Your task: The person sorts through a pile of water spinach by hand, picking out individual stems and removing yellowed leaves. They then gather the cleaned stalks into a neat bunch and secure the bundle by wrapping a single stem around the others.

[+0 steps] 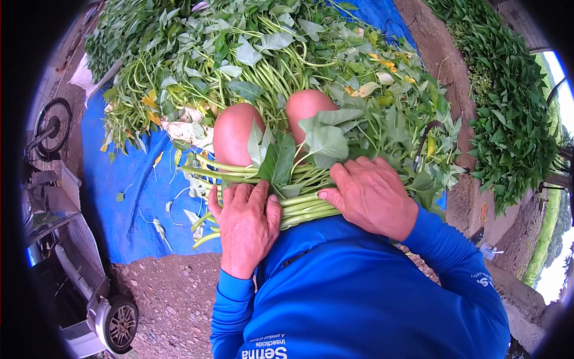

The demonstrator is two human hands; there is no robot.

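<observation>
Across my lap lies a bundle of water spinach (pixel 308 209), its thick pale green stems running sideways and its leaves toward the right. My left hand (pixel 248 218) is closed over the stems near their cut ends, fingers curled on top. Farther along the bundle, my right hand (pixel 371 194) grips the stems close to the leafy part, thumb pressed against them. A broad leaf (pixel 278 158) stands up between the hands. Both of my bare knees (pixel 239 134) rise just beyond the bundle.
A large heap of leafy stems (pixel 269 54) covers the blue tarp (pixel 134 197) ahead. A curved sickle-like blade (pixel 423 143) lies at the right. More greens (pixel 508 107) are piled at far right. A bicycle wheel (pixel 54 128) and a vehicle wheel (pixel 122 324) stand at left on gravel.
</observation>
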